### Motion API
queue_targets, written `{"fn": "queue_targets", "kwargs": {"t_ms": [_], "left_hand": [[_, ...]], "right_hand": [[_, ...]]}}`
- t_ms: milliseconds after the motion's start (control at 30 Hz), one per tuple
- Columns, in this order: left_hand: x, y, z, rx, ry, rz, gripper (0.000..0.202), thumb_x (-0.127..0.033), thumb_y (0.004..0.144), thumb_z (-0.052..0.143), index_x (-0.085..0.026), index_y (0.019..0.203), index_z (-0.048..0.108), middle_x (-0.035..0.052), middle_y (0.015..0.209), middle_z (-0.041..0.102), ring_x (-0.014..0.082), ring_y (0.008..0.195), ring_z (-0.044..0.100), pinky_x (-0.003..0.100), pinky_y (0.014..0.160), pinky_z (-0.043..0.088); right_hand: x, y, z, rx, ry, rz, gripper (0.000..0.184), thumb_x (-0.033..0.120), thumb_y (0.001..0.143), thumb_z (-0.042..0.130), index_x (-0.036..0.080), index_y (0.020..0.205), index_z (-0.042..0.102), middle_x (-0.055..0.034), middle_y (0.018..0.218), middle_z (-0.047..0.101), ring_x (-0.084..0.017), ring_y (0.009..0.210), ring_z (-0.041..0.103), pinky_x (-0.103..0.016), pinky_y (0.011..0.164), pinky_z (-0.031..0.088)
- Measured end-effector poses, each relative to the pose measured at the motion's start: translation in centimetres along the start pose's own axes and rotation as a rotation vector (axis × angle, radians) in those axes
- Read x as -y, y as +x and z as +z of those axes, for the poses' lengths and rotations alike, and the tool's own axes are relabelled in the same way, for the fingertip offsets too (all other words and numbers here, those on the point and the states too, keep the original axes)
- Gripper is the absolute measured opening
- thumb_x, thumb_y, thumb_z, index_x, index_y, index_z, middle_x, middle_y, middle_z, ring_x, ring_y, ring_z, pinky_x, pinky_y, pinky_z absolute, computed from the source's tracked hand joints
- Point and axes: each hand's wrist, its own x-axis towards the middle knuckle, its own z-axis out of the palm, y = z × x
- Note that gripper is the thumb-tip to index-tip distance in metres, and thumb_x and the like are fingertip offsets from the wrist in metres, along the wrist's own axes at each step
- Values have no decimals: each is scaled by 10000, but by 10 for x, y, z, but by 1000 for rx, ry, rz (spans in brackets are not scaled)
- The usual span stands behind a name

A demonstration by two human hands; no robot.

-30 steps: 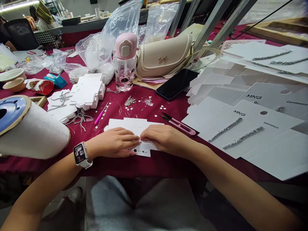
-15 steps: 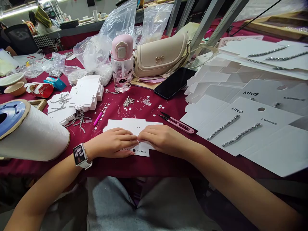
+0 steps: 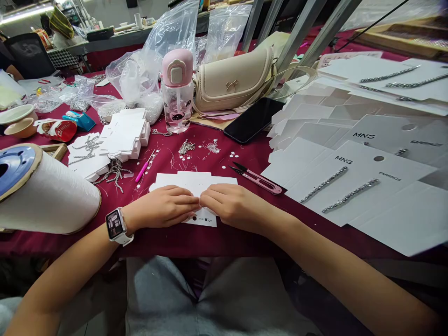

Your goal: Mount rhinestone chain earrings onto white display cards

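A white earring card (image 3: 189, 178) lies face down in front of me, small print and a round hole along its near edge. My left hand (image 3: 171, 205) rests over its left part, fingers drawn together and their tips at the card's middle. From the right, my right hand (image 3: 229, 205) meets those fingertips in a pinch. Whatever the fingers hold there is hidden. Pink thread snips (image 3: 261, 180) lie beyond my right hand. Past my left hand is a magenta pen-like tool (image 3: 143, 171), near a small pile of silver bits (image 3: 186, 147).
A large thread spool (image 3: 66, 191) stands at left, near stacked white cards (image 3: 122, 133) and silver chain strands (image 3: 115, 175). Finished earring cards (image 3: 367, 186) overlap at right. Behind are a pink-lidded bottle (image 3: 178, 93), a cream handbag (image 3: 233, 79) and a black phone (image 3: 254, 120).
My left thumb, earlier stretched over the card's near edge, has drawn in towards the fingers. The hands stay together at the card's middle, and the right fingers have shifted slightly.
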Motion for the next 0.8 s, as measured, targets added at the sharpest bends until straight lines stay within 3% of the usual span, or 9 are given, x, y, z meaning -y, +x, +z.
{"fn": "queue_targets", "kwargs": {"t_ms": [800], "left_hand": [[-4, 2, -4, -3, 32, -22, 286, -259, 905, 322, -164, 952, 588, 37, 990, 629, 159, 975, 521, 292, 863, 399]], "right_hand": [[9, 5, 1, -11, -210, -37, 231, 29, 799, 369, 166, 631, 447, -6, 543, 471, -135, 541, 379, -261, 532, 287]]}}
